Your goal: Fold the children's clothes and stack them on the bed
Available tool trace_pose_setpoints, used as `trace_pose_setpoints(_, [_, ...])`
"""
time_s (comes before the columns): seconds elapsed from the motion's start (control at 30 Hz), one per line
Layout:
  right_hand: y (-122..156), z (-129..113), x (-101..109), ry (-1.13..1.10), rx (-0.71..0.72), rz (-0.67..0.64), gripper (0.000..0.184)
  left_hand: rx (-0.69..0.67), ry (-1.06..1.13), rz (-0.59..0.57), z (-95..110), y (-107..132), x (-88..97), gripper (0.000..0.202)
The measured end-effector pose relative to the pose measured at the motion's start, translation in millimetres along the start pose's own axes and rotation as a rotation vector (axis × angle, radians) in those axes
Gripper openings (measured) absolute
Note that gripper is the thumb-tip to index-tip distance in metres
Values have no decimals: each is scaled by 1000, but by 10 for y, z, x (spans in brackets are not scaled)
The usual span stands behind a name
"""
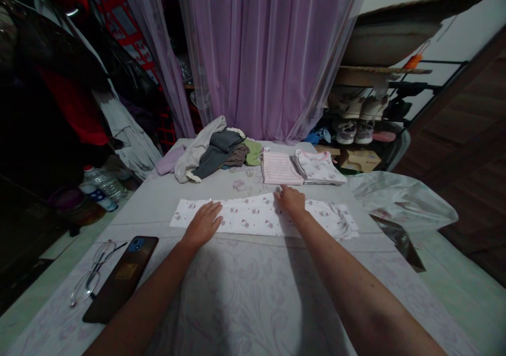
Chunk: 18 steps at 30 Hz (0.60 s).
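A long white garment with a small pink print, folded into a narrow strip (261,217), lies across the grey-white bed sheet (241,298). My left hand (202,224) rests flat on the strip's near edge, left of centre, fingers spread. My right hand (290,200) lies on the strip further right, its fingertips at the far edge. Neither hand visibly grips anything. Beyond the strip sit a folded pink-striped garment (281,168) and a folded white printed garment (318,168).
A heap of mixed clothes (215,153) lies at the far side of the sheet. Glasses (93,272) and a phone (120,279) lie near my left arm. A plastic bag (399,200) lies at the right, a water bottle (103,184) stands at the left, and a purple curtain (269,56) hangs behind.
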State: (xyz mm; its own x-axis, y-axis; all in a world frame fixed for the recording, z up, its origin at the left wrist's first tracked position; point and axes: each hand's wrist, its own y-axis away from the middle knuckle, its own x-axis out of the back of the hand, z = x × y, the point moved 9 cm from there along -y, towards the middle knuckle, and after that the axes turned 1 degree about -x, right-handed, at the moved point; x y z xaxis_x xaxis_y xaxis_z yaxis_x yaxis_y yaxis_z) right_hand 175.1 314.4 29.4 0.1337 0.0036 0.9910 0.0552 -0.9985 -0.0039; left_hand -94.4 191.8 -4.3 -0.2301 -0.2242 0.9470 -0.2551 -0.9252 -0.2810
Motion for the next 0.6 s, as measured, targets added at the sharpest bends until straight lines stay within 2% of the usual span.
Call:
trace_pose_setpoints(0.1, [-144,47,-77,-6,32,-124,34,-12,26,21,25,-10,53,44])
trace_pose_setpoints(0.2, [-185,21,-134,-17,110,-177,27,1,38,46,33,-14,87,42])
trace_pose_setpoints(0.37, [-119,3,-138,-19,241,-188,22,31,15,73,12,19,65,42])
trace_pose_setpoints(0.5, [-72,7,-103,-24,300,-190,27,46,-10,80,3,40,20,44])
trace_pose_setpoints(0.6, [23,-92,-49,0,454,-158,22,72,-27,70,-2,43,-2,44])
